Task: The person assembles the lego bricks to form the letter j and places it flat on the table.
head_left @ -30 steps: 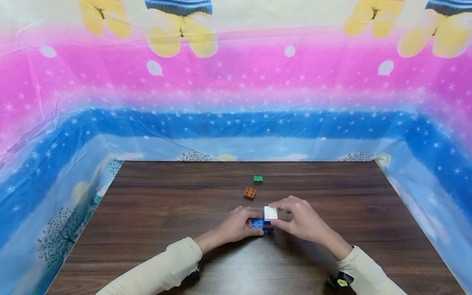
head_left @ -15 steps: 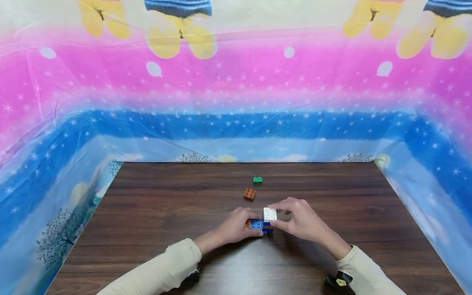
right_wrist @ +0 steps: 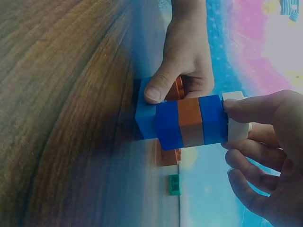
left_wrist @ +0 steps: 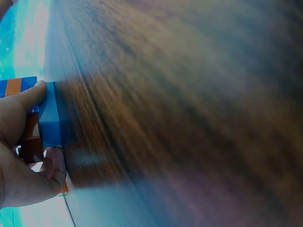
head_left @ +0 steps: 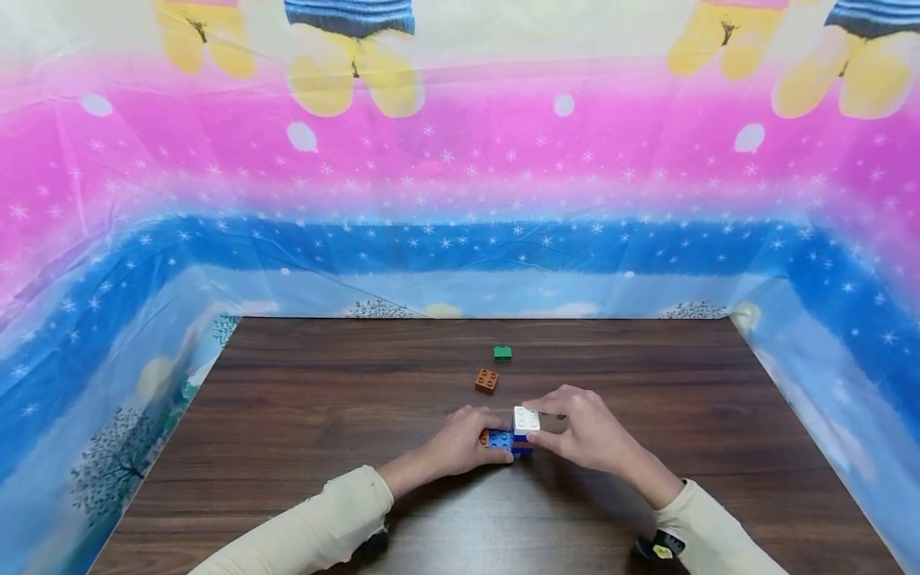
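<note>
Counter's far edge (head_left: 381, 319) beyond, left hand (head_left: 460, 441) pinches blue brick (head_left: 499, 439), right hand (head_left: 585, 430) white brick (head_left: 526, 420): probably light, stiff, best side-gripped.

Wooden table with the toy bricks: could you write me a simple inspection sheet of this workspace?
Surface: dark wood-grain table.
Job's things: column of blue, orange and blue bricks on a light-blue base, white brick on top.
Clutter: loose orange brick and green brick farther back; perhaps spare parts.
Hands: left hand grips the light-blue base; right hand pinches the white brick.
Cables: nothing seen.
Surroundings: patterned pink-and-blue cloth behind and at the sides.
</note>
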`<state>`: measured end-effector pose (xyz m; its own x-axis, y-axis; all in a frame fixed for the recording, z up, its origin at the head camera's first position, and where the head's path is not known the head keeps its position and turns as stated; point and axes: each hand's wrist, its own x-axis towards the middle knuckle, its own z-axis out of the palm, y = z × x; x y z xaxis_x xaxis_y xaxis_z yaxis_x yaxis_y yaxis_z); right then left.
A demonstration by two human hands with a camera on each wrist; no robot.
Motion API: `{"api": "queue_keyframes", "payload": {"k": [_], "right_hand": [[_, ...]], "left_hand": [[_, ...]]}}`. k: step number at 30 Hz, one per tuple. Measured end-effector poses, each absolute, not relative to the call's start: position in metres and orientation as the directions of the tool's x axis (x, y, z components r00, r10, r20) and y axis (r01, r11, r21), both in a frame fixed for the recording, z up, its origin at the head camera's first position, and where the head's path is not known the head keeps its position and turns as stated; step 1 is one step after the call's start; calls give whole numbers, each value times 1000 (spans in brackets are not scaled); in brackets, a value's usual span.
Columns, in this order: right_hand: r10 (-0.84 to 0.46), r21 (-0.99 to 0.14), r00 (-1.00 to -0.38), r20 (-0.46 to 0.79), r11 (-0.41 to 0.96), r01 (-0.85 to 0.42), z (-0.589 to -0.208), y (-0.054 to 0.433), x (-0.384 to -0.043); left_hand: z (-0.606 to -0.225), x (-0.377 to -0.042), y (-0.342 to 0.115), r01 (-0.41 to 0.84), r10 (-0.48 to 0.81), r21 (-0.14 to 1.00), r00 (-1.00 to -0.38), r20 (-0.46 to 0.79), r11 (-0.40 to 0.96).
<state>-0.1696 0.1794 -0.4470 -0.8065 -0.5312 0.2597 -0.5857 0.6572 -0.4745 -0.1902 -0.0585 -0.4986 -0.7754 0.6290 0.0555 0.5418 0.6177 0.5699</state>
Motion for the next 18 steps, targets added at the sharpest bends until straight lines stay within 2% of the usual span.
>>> {"api": "queue_keyframes", "payload": {"k": [10, 18], "right_hand": [[-536, -432, -811, 233, 690, -580, -445, 178, -169], [-537, -351, -810, 236, 730, -586, -443, 178, -170]], "left_hand": [[-501, -188, -58, 558, 633, 557, -771, 73, 615], [-501, -190, -58, 555, 633, 554, -772, 65, 620]]}}
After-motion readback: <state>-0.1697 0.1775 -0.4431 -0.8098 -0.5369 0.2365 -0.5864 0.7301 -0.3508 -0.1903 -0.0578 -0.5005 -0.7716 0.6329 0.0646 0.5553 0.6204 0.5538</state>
